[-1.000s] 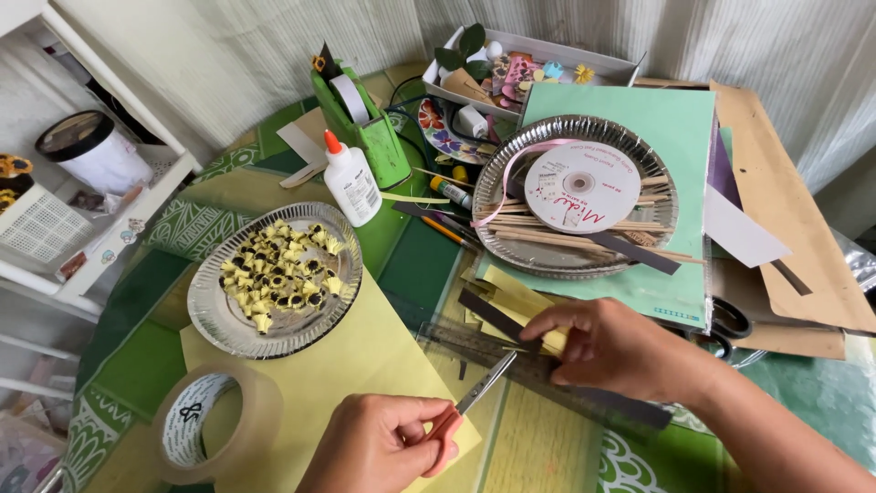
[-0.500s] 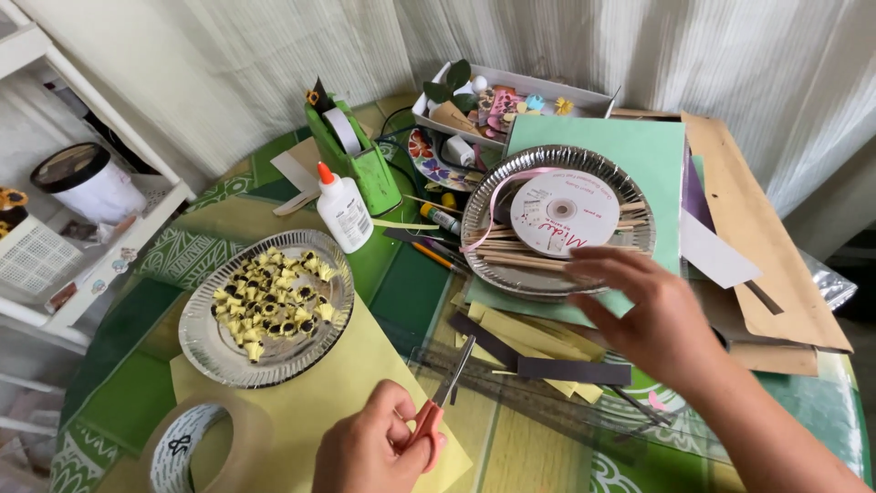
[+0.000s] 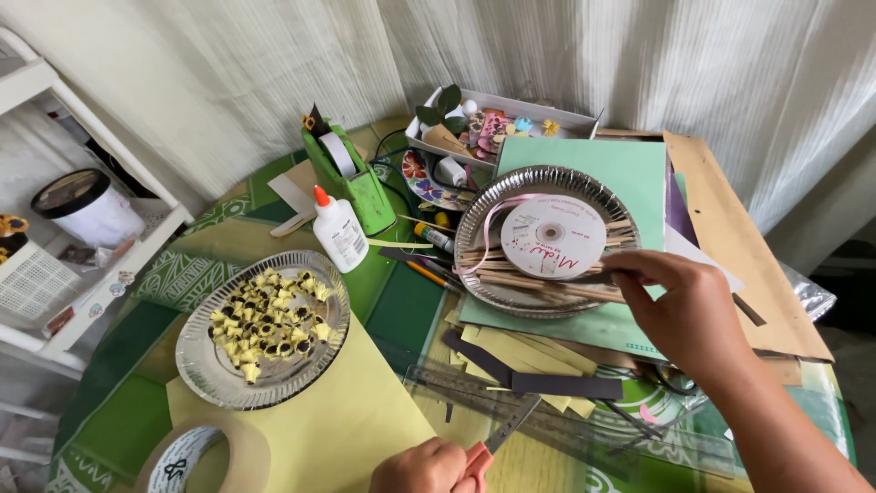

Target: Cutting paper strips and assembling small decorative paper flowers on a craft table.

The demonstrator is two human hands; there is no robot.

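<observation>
From the head camera, the landmark is the silver foil plate point(image 3: 549, 245) at upper centre, which carries one white disc point(image 3: 553, 238) and a bundle of thin wooden sticks point(image 3: 538, 283) (too many and too overlapped to count) lying with their long axis roughly left to right across the plate's near half. The right hand point(image 3: 680, 310) reaches in from the lower right, forearm running diagonally up and left, palm down, fingers curled narrowly with the fingertips point(image 3: 613, 267) on the right ends of the sticks at the plate's right rim. Well below the plate, at the bottom edge, the left hand point(image 3: 427, 468) is a closed fist around the red handles of one pair of scissors point(image 3: 497, 440), blades together and pointing up and right toward the plate. Left of the plate stand one glue bottle point(image 3: 338, 232) and one green tape dispenser point(image 3: 352, 177). A second foil plate point(image 3: 263, 329), lower left, holds many small yellow paper pieces point(image 3: 266, 318). One tape roll point(image 3: 203, 456) lies below it.
</observation>
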